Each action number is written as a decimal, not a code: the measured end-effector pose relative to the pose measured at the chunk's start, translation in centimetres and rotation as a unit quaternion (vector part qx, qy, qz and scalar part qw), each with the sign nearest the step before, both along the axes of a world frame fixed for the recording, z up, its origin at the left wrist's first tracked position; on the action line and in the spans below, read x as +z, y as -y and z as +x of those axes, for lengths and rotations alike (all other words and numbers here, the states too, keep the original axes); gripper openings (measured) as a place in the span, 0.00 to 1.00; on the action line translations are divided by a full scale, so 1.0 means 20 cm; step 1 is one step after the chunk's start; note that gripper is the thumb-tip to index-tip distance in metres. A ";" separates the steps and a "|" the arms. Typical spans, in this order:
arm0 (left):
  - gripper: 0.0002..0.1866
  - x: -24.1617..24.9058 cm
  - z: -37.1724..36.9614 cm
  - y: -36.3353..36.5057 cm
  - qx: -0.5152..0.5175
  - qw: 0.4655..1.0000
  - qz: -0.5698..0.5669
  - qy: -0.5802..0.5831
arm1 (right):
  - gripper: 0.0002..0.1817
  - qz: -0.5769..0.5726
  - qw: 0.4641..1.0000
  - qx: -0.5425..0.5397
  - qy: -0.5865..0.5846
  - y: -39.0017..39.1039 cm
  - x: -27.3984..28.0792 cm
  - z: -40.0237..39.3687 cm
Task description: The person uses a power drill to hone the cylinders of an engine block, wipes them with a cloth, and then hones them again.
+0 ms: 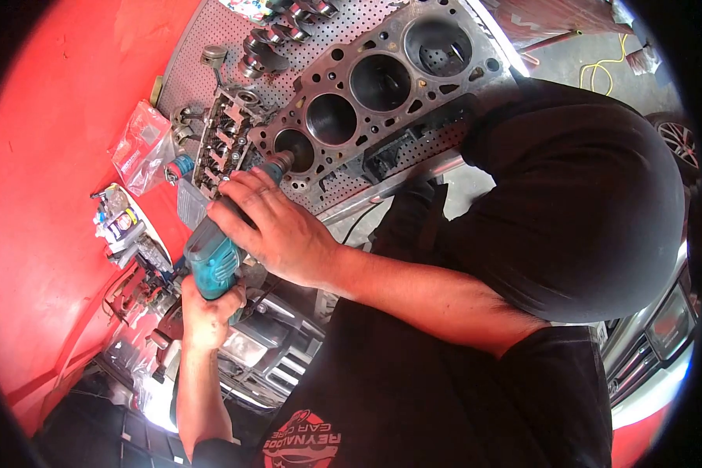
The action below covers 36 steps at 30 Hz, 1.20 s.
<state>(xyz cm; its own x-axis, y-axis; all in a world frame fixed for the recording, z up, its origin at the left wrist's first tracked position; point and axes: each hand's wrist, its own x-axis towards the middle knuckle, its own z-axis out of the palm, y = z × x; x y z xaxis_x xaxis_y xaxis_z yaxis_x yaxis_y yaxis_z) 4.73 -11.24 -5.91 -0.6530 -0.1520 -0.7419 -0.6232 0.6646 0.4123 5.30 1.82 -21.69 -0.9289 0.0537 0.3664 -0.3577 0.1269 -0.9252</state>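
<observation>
A teal and black power drill [213,261] points up and right at the engine block [402,129]. My left hand [210,312] is wrapped around its rear end. Over the front of its body lies my right hand [277,226], back up, with fingers closed around it. The drill's front end [283,160] is at the mouth of the nearest cylinder bore [295,148]; what it carries inside the bore is hidden. Beside the block on the left lies a cylinder head [225,140] with springs showing.
A crankshaft [269,43] and a piston with rod [213,56] lie on the perforated tabletop [195,58]. Plastic packaging [143,148] and bottles [121,222] are at the left. A large black cloth-covered shape [593,210] fills the right. A yellow cable [600,69] lies on the floor.
</observation>
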 end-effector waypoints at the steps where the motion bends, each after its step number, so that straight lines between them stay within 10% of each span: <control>1: 0.08 0.01 0.00 0.00 0.009 1.000 0.004 -0.003 | 0.26 -0.001 1.000 -0.003 -0.005 0.00 0.01 0.00; 10: 0.09 0.16 0.03 -0.04 0.033 0.999 -0.009 -0.018 | 0.26 -0.030 0.999 -0.007 -0.038 0.01 0.10 -0.02; 36: 0.05 -0.42 -0.14 -0.06 0.059 0.997 0.037 0.029 | 0.31 0.149 0.982 0.002 0.117 -0.06 -0.24 -0.07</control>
